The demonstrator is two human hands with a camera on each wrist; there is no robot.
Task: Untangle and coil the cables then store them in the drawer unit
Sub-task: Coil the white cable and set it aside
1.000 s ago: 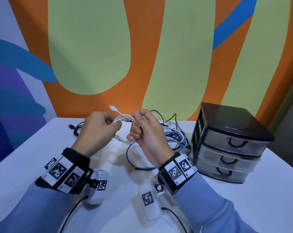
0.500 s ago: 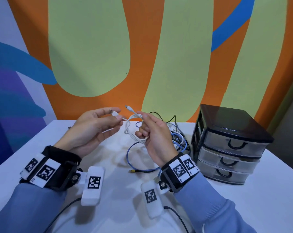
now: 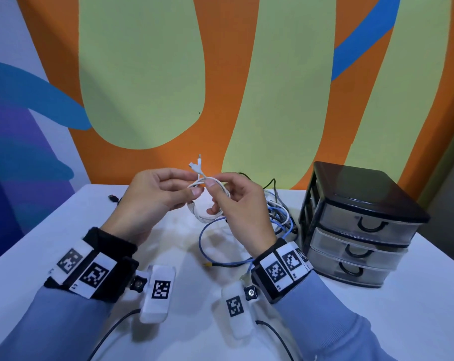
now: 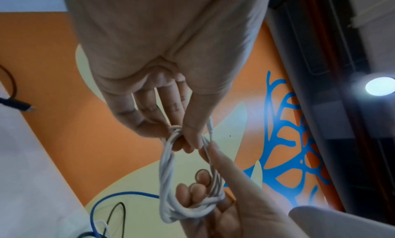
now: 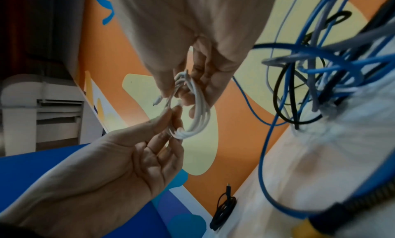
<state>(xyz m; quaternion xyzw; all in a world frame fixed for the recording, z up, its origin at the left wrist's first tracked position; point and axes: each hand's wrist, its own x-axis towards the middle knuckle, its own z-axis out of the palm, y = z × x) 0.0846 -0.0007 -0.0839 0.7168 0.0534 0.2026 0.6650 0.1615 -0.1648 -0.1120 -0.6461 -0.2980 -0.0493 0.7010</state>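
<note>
A white cable [image 3: 203, 217] is wound into a small coil and held above the table between both hands. My left hand [image 3: 194, 183] pinches the coil's left side between thumb and fingers; the left wrist view shows that pinch on the white coil [image 4: 167, 170] by the left hand [image 4: 184, 137]. My right hand [image 3: 215, 184] grips the coil's right side with fingers curled through the loop, as the right wrist view shows on the coil [image 5: 200, 113] in the right hand [image 5: 183, 96]. Two white connector ends [image 3: 197, 165] stick up above the fingers. The black three-drawer unit [image 3: 364, 217] stands at the right, drawers closed.
A tangle of blue, white and black cables [image 3: 280, 214] lies on the white table [image 3: 403, 308] between my right hand and the drawer unit. One blue cable [image 3: 207, 246] loops out toward me. A black cable [image 3: 113, 198] lies at the far left by the wall.
Half a second ago my left hand was open beside the coil; it has come back and pinches the coil. The two connector ends now point up together.
</note>
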